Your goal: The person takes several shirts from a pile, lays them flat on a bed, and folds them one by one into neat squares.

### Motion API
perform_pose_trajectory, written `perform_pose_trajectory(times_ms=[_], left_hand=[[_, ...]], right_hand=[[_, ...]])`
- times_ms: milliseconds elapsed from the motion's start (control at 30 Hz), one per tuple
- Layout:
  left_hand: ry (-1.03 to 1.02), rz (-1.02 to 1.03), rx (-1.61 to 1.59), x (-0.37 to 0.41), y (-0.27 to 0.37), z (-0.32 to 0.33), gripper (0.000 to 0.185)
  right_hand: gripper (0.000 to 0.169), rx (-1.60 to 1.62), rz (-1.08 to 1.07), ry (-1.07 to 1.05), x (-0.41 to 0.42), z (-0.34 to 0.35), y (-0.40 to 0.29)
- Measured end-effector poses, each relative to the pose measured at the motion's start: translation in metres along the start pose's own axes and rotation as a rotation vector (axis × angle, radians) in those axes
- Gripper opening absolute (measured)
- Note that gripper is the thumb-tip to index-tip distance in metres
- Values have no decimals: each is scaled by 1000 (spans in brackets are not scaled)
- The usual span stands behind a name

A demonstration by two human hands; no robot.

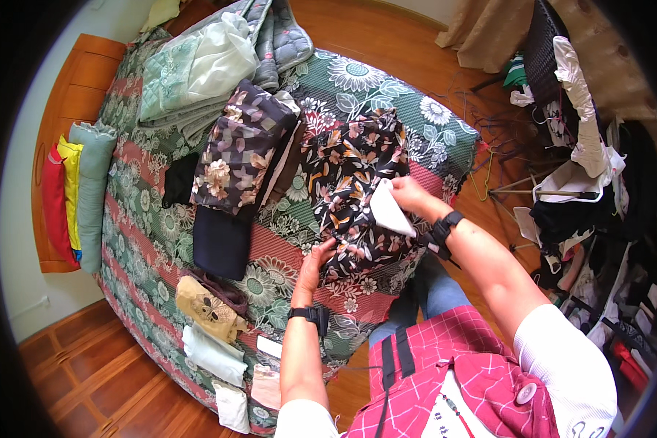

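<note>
A black garment with a floral print (pixel 356 180) lies spread on the patterned bedspread (pixel 276 274). My left hand (pixel 313 268) touches its lower left edge, fingers partly bent; whether they grip the fabric is not clear. My right hand (pixel 410 194) pinches the top of a white piece of fabric (pixel 390 211), which lies over the garment's right side. Left of the garment are a folded dark floral cloth (pixel 235 153) and a folded dark navy item (pixel 222 241). Folded yellow (pixel 211 306), pale blue (pixel 213 355), white (pixel 231 405) and pink (pixel 266 385) clothes lie near the bed's lower edge.
A quilt in a clear bag (pixel 197 71) and rolled red (pixel 56 202), yellow (pixel 72 186) and grey-green (pixel 92 191) textiles lie towards the headboard (pixel 68 104). At right stand a dark wicker chair (pixel 545 60) and a rack hung with clothes (pixel 569 191). Hangers (pixel 484 178) lie on the wooden floor.
</note>
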State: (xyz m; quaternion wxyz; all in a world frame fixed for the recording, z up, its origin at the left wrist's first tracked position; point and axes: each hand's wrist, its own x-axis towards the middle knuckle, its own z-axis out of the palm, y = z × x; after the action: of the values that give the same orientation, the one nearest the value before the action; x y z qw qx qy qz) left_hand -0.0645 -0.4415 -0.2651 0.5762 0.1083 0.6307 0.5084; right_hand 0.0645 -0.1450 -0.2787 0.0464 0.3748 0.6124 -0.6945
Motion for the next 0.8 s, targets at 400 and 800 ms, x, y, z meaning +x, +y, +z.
perform_pose_trajectory(times_ms=[400, 800], left_hand=[[163, 317, 1112, -38, -7, 6, 79], [151, 400, 897, -14, -24, -17, 32]], right_hand=[[56, -884, -895, 74, -123, 4, -31], [41, -1156, -801, -50, -90, 28, 37]])
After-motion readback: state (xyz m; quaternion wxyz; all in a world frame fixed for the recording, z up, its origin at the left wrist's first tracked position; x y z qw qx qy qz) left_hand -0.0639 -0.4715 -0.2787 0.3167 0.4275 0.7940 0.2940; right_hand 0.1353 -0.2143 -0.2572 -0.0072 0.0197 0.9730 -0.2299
